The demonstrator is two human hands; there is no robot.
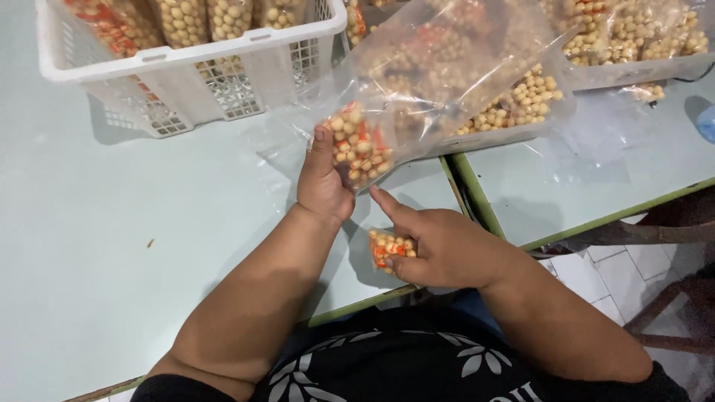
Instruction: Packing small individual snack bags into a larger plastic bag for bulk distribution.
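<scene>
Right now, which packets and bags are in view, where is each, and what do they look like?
Large clear bag: held up by the left hand over the table, part filled with small tan balls in red-printed packets.
Small packet: in the right hand, clear with red print, tan balls inside.
Filled bags: upright in the white basket, top left.
More bags: top right, in a tray.

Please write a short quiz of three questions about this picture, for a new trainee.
1. True or false: the left hand holds up a clear bag with small snack packs inside.
2. What does the right hand grip?
A. a small snack pack
B. scissors
C. a cup
3. What stands at the top left of the table?

Key:
1. True.
2. A.
3. A white basket with filled bags.
</scene>
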